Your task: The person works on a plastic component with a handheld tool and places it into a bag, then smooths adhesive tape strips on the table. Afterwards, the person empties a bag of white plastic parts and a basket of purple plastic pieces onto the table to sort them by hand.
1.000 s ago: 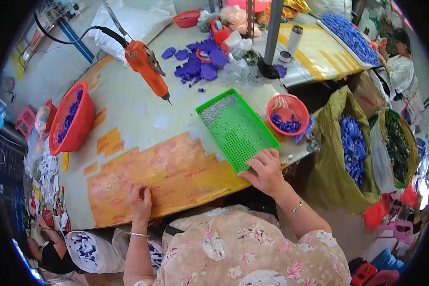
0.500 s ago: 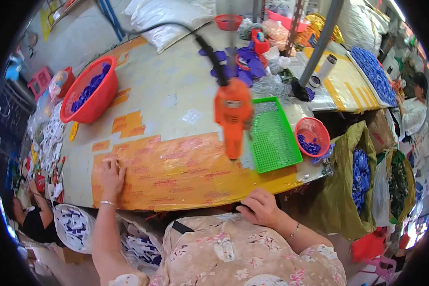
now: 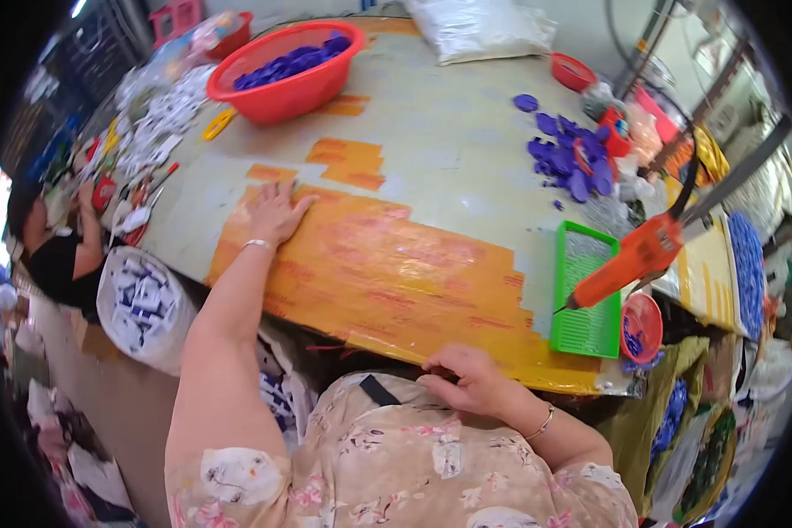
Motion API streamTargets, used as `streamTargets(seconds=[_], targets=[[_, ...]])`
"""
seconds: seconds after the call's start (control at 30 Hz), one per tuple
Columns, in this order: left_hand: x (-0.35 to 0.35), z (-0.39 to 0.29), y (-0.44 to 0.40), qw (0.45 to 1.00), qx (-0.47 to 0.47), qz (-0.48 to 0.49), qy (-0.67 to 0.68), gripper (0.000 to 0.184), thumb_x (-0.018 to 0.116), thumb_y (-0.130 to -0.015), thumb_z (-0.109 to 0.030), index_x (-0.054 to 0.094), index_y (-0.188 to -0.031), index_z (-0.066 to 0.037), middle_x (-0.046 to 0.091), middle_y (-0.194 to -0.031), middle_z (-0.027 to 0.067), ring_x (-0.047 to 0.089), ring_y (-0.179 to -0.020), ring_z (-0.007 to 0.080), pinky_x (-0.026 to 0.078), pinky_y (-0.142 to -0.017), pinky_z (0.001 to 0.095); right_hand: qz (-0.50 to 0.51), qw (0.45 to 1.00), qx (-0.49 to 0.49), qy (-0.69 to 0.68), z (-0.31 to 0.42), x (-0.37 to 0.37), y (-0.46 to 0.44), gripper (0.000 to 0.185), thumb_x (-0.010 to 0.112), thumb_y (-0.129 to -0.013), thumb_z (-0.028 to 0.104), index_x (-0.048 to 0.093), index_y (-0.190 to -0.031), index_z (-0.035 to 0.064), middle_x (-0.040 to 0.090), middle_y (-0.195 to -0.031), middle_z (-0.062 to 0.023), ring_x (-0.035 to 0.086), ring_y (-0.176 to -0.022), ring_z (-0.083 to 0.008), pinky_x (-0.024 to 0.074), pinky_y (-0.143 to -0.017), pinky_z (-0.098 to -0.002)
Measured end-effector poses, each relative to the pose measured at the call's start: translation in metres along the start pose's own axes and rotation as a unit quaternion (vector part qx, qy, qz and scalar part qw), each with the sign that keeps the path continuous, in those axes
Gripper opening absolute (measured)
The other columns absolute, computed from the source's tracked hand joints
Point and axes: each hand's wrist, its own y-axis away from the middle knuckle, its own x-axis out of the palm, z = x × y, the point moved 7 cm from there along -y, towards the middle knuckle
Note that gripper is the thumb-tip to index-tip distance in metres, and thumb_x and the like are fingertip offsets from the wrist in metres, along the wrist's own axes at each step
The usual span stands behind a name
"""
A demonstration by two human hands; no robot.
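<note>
One green tray (image 3: 590, 333) partly hidden; left fingers (image 3: 269, 191) spread, right fingers (image 3: 450, 355) bent, grip unclear.

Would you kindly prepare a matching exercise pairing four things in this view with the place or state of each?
Column one:
1. Left hand
2. Right hand
3. Orange power tool
4. Large red basin

Column two:
A. Overlaps the green tray in the view
B. Holds purple pieces
C. Spread over the orange tape
D. Loosely curled by the floral shirt

Right pairs: 1-C, 2-D, 3-A, 4-B.
</note>
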Motion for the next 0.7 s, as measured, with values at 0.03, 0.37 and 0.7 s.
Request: streamTargets(seconds=[0.03,0.37,0.7], targets=[[-0.003,0.001,0.003,1.0,-0.006,-0.005,-0.008,0.077,0.046,-0.09,-0.069,0.041,-0.148,-0.017,0.033,-0.154,0.0197,0.027,-0.144,0.038,0.024,-0.11,0.067,0.043,0.999,-0.015,0.0,0.006,0.007,-0.011,0.017,0.074,-0.082,0.016,0.063,-0.086,0.0042,0.061,-0.074,-0.012,0.061,-0.067,-0.0317,0.0487,-0.059,-0.0401],[0.014,-0.006,-0.022,0.986,0.155,-0.041,-0.048,0.063,0.049,-0.093,-0.054,0.043,-0.141,-0.014,0.042,-0.144,0.0181,0.036,-0.135,0.0388,0.031,-0.107,0.0595,-0.066,0.95,-0.07,0.298,-0.066,-0.023,-0.137,0.029,0.071,-0.082,0.027,0.064,-0.098,0.0047,0.06,-0.1,-0.0161,0.058,-0.095,-0.0354,0.0486,-0.08,-0.0448],[0.0,-0.015,-0.014,0.984,0.169,-0.051,-0.036,0.058,0.05,-0.095,-0.047,0.046,-0.139,-0.01,0.044,-0.142,0.0197,0.038,-0.134,0.0381,0.029,-0.111,0.0509,-0.136,0.85,0.147,0.487,-0.152,-0.061,-0.213,0.03,0.057,-0.088,0.033,0.061,-0.105,0.0079,0.057,-0.113,-0.0127,0.052,-0.112,-0.03,0.0449,-0.087,-0.0518]])
